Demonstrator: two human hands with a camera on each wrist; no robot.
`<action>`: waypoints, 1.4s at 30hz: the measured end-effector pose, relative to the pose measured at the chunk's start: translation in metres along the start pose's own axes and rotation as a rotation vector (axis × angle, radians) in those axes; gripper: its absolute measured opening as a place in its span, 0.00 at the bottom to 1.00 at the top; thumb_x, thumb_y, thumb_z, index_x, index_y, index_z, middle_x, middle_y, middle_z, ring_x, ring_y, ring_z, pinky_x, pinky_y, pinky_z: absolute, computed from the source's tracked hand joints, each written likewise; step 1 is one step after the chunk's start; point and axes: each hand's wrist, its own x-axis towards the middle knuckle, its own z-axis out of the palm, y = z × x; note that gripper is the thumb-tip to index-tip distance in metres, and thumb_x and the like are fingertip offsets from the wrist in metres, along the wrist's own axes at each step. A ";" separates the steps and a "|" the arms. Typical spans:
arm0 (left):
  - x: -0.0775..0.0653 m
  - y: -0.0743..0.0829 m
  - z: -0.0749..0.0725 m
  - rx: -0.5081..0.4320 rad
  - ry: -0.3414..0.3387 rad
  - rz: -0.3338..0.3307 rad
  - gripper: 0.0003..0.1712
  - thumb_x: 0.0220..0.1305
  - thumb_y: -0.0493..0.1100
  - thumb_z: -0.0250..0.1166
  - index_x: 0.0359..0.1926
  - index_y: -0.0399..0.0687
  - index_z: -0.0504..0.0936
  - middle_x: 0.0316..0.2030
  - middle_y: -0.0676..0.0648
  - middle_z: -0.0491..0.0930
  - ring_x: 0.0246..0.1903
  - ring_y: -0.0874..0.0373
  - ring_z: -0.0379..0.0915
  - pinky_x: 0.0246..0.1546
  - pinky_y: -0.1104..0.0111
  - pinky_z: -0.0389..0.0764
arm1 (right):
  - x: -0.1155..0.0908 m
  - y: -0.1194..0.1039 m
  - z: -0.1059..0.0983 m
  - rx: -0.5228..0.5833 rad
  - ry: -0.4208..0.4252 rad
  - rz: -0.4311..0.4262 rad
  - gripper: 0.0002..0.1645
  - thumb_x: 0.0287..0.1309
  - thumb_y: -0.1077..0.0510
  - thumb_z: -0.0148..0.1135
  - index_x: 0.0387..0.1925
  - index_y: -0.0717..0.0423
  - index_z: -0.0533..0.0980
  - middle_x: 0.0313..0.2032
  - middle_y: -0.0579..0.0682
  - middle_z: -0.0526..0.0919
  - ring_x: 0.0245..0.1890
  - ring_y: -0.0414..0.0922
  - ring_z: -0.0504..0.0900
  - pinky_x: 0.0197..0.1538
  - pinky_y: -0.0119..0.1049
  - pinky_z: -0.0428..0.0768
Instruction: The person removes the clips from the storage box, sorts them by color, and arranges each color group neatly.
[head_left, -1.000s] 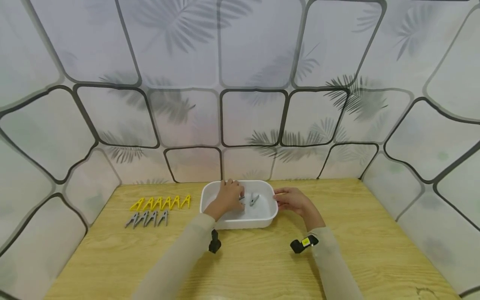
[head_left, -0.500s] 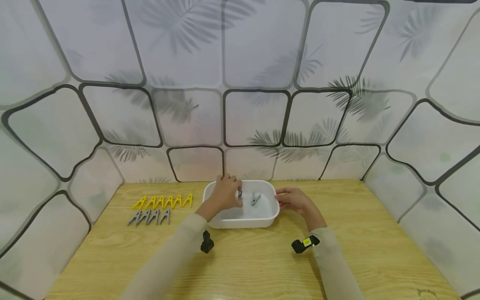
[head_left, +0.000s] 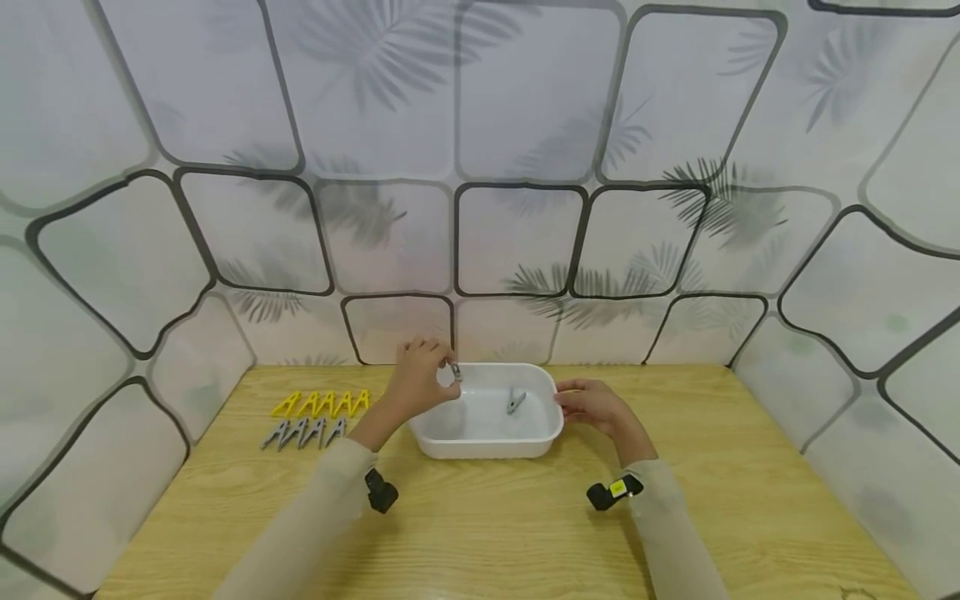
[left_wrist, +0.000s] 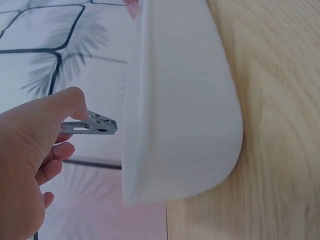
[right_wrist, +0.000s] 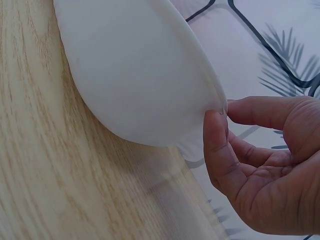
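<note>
My left hand (head_left: 422,379) pinches a grey clothespin (left_wrist: 95,125) between thumb and finger, above the left rim of a white plastic basin (head_left: 480,448). In the left wrist view the clothespin's tip points toward the basin's wall, apart from it. Another grey clothespin (head_left: 516,404) lies on the basin's floor, right of the middle. At the basin's right end my right hand (head_left: 596,408) grips the rim; the right wrist view has thumb and fingertips (right_wrist: 216,125) on either side of the edge.
Left of the basin, several yellow clothespins (head_left: 330,404) lie in a row on the wooden table (head_left: 480,525), with a row of grey clothespins (head_left: 317,432) in front of them. A patterned curtain (head_left: 517,242) rises behind the table and at both sides.
My left hand has lifted the grey clothespin out of the basin and moved left with it, over the left rim. My right hand stays on the basin's right end.
</note>
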 end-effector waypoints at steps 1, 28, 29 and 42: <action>-0.002 -0.003 -0.004 -0.010 0.017 -0.009 0.16 0.50 0.44 0.76 0.39 0.46 0.80 0.34 0.47 0.77 0.38 0.51 0.66 0.49 0.48 0.65 | 0.000 0.000 0.000 0.002 0.000 0.000 0.28 0.70 0.64 0.57 0.65 0.77 0.65 0.28 0.44 0.83 0.29 0.35 0.82 0.37 0.29 0.84; -0.088 -0.077 -0.049 -0.030 0.236 -0.218 0.17 0.50 0.40 0.76 0.38 0.38 0.81 0.35 0.39 0.78 0.38 0.41 0.69 0.45 0.42 0.65 | 0.001 0.001 -0.002 0.009 -0.014 0.003 0.29 0.69 0.63 0.58 0.65 0.77 0.65 0.28 0.44 0.83 0.29 0.36 0.82 0.38 0.30 0.84; -0.091 -0.079 -0.049 -0.032 0.235 -0.226 0.17 0.50 0.39 0.76 0.38 0.38 0.81 0.35 0.39 0.78 0.39 0.41 0.69 0.46 0.42 0.64 | 0.001 0.001 -0.002 0.009 -0.014 0.003 0.29 0.69 0.64 0.58 0.65 0.78 0.65 0.28 0.44 0.83 0.29 0.36 0.82 0.38 0.30 0.84; -0.114 -0.087 -0.046 0.008 0.119 -0.313 0.19 0.50 0.42 0.78 0.38 0.39 0.80 0.35 0.40 0.78 0.38 0.44 0.68 0.41 0.50 0.61 | 0.001 0.001 -0.001 0.010 -0.011 0.000 0.29 0.70 0.64 0.57 0.65 0.78 0.65 0.27 0.43 0.83 0.29 0.36 0.82 0.38 0.30 0.84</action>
